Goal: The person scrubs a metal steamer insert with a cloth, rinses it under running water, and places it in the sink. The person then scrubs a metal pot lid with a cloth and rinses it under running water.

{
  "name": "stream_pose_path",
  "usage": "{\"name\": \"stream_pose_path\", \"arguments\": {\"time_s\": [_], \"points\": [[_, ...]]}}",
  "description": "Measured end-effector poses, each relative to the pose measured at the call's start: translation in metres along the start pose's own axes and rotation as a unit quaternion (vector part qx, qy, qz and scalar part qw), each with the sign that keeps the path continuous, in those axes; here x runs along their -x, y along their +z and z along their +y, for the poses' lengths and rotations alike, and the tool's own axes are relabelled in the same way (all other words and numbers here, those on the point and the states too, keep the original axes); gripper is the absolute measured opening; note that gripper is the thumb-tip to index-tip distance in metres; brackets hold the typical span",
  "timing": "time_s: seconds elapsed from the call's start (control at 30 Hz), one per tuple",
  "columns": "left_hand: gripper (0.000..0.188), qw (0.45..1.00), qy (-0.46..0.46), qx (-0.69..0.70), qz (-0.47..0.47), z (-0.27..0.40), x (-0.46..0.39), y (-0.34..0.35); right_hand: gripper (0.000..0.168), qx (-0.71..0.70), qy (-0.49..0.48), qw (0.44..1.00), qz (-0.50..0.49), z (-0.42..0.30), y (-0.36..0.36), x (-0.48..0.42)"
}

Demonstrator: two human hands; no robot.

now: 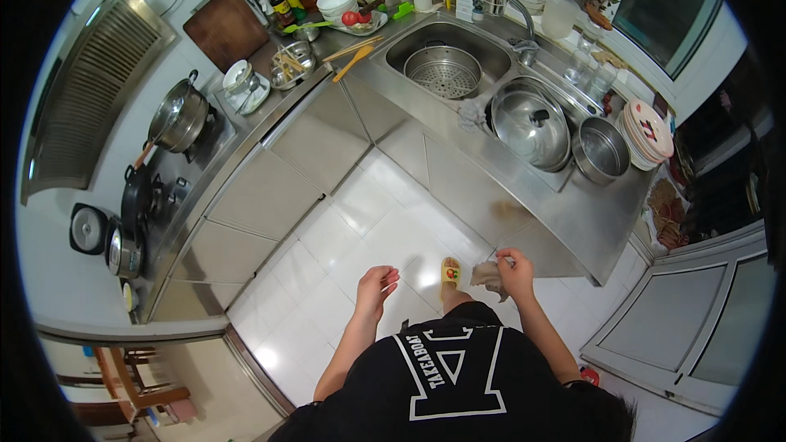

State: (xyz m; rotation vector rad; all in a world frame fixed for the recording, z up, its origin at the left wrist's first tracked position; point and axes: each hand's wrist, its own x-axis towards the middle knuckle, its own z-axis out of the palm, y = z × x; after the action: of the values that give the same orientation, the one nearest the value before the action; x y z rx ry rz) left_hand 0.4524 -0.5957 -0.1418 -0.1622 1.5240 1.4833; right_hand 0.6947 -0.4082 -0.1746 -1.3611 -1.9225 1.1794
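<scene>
My right hand (pixel 517 273) pinches a crumpled grey-brown cloth (pixel 488 277), which hangs over the white tiled floor. To the left, my left hand (pixel 377 285) is held in the air with its fingers apart and slightly curled, holding nothing. Between the two hands, lower down, a foot in a yellow slipper (pixel 451 273) stands on the tiles. Ahead of my right hand runs the steel counter (pixel 522 181). On it lie a large pot with a glass lid (pixel 532 124) and an uncovered steel pot (pixel 600 148).
A steamer pot (pixel 443 70) with a perforated bottom sits in the sink (pixel 399 43). Stacked plates (pixel 646 132) stand at the counter's right end. Along the left counter are a lidded pot (pixel 178 115) on the stove, a black wok (pixel 135 196) and a wooden spatula (pixel 353 63).
</scene>
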Motion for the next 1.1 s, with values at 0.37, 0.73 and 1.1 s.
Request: {"name": "stream_pose_path", "arguments": {"time_s": [0.37,0.73,1.1], "points": [[0.016,0.997,0.061,-0.04,-0.026,0.11,-0.103,0.052,0.009,-0.12,-0.026,0.992,0.022,-0.101,0.035,-0.206],[0.015,0.973,0.13,-0.188,-0.023,0.243,-0.254,-0.005,0.011,-0.137,-0.025,0.983,0.119,-0.142,0.128,-0.32],[0.027,0.817,0.333,-0.467,-0.052,0.395,-0.402,0.022,0.009,-0.167,0.069,0.956,0.231,-0.17,0.18,-0.364]]}}
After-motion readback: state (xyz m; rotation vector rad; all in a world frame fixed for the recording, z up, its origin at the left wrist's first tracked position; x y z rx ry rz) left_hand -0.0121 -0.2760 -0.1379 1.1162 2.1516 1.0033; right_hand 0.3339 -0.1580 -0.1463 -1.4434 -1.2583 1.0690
